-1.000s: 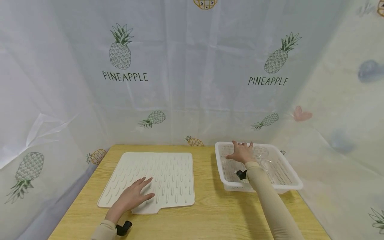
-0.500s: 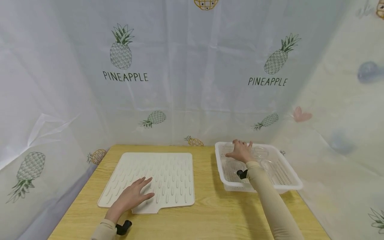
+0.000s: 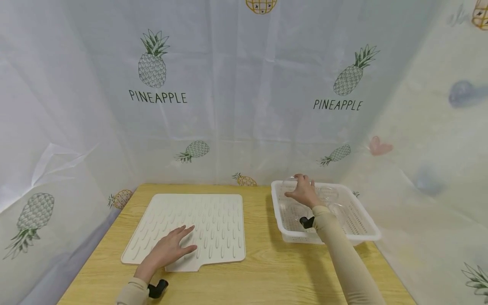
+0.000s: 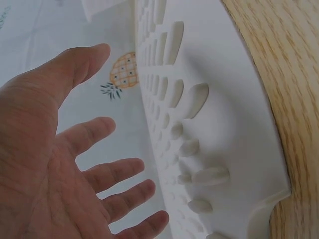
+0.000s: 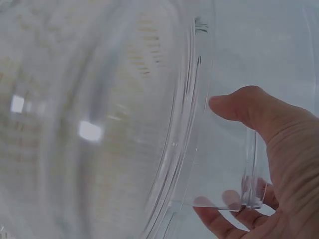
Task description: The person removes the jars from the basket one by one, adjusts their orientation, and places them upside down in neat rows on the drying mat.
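My left hand (image 3: 167, 250) hovers over the front left part of a white ridged drying mat (image 3: 223, 216), with spread fingers and an empty palm. In the left wrist view those fingers stand apart from the ridges. At the far left part of a white perforated basket (image 3: 364, 231), my right hand (image 3: 305, 192) grips a clear round container (image 5: 222, 169) between thumb and fingers. Its rim rises above the basket's back edge in the head view. Another clear container (image 5: 114, 134) fills the left of the right wrist view, close to the camera.
More clear round containers (image 3: 328, 194) lie inside the basket, their outlines faint. Mat and basket stand on a wood-patterned table (image 3: 261, 254), with a strip of tabletop between them. A pineapple-printed sheet (image 3: 244, 106) hangs behind and at both sides.
The right hand has risen slightly and the clear container has come up with it, its rim now showing above the basket's back edge. The left hand stays in place.
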A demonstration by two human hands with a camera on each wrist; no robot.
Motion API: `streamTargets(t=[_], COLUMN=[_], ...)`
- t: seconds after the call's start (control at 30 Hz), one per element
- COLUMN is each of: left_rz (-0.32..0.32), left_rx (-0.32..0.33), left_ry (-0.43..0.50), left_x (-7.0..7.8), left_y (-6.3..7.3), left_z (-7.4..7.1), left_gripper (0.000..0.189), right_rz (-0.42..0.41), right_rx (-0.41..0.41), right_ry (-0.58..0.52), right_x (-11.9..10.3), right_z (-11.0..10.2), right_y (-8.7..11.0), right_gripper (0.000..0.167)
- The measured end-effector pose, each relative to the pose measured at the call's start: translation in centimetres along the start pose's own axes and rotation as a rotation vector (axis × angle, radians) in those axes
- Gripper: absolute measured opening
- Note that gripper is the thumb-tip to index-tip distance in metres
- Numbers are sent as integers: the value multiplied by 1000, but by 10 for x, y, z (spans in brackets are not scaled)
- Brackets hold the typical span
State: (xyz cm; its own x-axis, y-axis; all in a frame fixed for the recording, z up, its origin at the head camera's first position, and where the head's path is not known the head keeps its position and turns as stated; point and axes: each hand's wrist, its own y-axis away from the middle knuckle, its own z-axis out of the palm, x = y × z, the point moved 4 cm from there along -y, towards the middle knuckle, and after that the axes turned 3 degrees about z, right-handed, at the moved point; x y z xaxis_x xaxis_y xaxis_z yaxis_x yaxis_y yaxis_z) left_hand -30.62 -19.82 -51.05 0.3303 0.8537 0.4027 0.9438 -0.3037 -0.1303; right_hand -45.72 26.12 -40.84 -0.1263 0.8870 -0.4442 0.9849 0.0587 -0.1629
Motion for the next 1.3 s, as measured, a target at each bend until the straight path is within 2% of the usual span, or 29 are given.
streamTargets(t=[0.27,0.63,0.77,1.07,1.3], left_rz=[-5,-3,-3,20,47], left_rx=[-4,-14,-17,-6,24], left_ry=[-5,17,27,32,33], left_x=[1,9,13,19,32], left_y=[-1,-6,-9,-15,-28], left_z=[2,-1,-2,-3,-13], left_gripper=[73,76,76,77,84], right_rz=[-8,-22,-46,-112,-162], right_rx=[-1,17,34,81,98], right_ry=[-95,-195,-200,-149,-160], right_x=[7,2,-3,-22,-56], right_z=[-1,-9,-14,-32,-47], right_y=[3,9,11,16,27], right_gripper=[89,88,89,90,93])
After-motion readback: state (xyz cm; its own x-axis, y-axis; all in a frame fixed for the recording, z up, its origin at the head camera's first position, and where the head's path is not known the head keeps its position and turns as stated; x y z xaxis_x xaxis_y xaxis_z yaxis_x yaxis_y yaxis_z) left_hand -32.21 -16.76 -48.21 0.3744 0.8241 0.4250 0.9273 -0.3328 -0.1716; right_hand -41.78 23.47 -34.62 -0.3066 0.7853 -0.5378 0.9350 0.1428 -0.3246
